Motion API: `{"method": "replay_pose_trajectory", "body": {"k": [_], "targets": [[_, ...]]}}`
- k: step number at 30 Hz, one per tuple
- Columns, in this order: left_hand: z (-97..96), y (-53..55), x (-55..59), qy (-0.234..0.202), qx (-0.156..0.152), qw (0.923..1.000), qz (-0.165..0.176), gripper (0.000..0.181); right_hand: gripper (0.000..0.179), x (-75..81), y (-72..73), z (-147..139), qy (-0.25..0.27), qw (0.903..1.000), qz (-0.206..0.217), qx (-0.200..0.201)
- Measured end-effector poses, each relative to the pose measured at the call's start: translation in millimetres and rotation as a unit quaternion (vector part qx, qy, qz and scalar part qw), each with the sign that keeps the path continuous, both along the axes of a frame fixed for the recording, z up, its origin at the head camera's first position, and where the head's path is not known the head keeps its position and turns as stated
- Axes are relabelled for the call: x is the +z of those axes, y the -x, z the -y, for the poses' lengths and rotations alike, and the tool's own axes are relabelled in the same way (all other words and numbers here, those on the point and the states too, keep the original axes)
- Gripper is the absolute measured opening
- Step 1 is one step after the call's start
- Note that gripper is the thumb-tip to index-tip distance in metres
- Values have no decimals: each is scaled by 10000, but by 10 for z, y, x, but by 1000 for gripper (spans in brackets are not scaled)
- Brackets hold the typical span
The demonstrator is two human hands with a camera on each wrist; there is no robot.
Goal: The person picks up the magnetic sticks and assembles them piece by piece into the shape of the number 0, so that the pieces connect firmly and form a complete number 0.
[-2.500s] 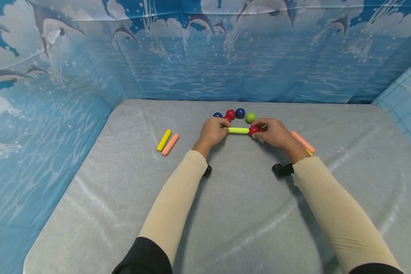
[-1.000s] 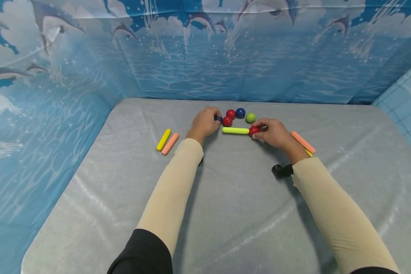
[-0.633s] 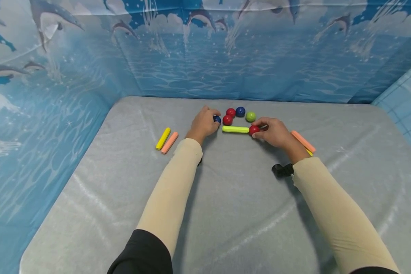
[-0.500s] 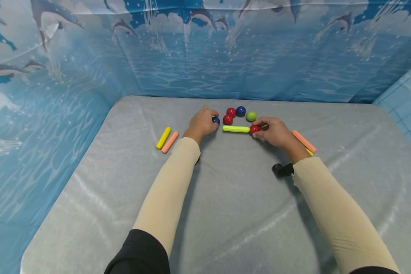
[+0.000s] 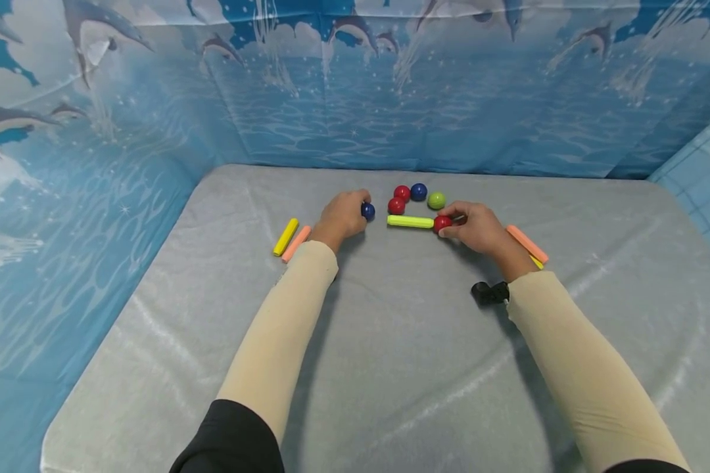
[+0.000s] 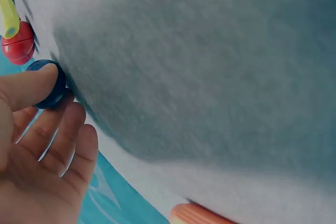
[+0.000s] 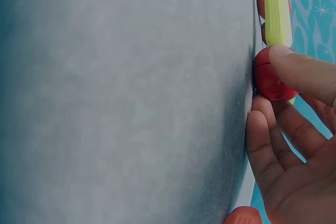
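My left hand (image 5: 344, 215) pinches a dark blue ball (image 5: 368, 211) between thumb and fingers, just left of the other balls. In the left wrist view the thumb lies across this blue ball (image 6: 51, 88). My right hand (image 5: 476, 228) pinches a red ball (image 5: 442, 224), and the right wrist view shows the thumb on that red ball (image 7: 270, 77). A yellow-green stick (image 5: 410, 222) extends leftward from it, its right end touching the ball. Behind the stick lie two more red balls, the front one (image 5: 396, 205) and the rear one (image 5: 402, 193), plus another blue ball (image 5: 418, 192) and a green ball (image 5: 436, 200).
Left of the left hand lie a yellow stick (image 5: 285, 237) and an orange stick (image 5: 296, 244). Another orange stick (image 5: 527, 244) lies beside the right wrist, with a yellow stick (image 5: 536, 262) partly hidden. A grey cloth (image 5: 402, 368) covers the table; a dolphin-print curtain (image 5: 355, 118) hangs behind.
My left hand has let go of the yellow-green stick, taken hold of the blue ball and drawn it left and slightly nearer. The right hand has stayed on the red ball.
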State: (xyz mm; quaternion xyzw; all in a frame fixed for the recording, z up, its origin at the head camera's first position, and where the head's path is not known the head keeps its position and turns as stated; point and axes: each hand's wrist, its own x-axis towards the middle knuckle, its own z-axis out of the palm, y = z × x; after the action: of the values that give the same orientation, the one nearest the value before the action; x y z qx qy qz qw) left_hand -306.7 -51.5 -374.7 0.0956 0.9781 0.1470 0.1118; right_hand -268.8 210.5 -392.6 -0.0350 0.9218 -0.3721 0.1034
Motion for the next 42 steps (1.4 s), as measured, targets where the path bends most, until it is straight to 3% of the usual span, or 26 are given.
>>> {"method": "replay_pose_trajectory", "body": {"k": [7, 20, 28, 42], "targets": [[54, -28, -56, -326, -135, 9993, -143, 43, 36, 8, -3, 1, -34, 9999, -78, 86], [167, -58, -85, -1283, 40, 9917, -121, 40, 36, 23, -5, 22, 18, 10000, -84, 32], [211, -88, -114, -1312, 146, 9913, 6, 40, 37, -27, 1, 44, 42, 9999, -109, 86], [124, -90, -119, -1379, 131, 9904, -16, 39, 37, 0, 58, -17, -19, 9999, -121, -54]]}}
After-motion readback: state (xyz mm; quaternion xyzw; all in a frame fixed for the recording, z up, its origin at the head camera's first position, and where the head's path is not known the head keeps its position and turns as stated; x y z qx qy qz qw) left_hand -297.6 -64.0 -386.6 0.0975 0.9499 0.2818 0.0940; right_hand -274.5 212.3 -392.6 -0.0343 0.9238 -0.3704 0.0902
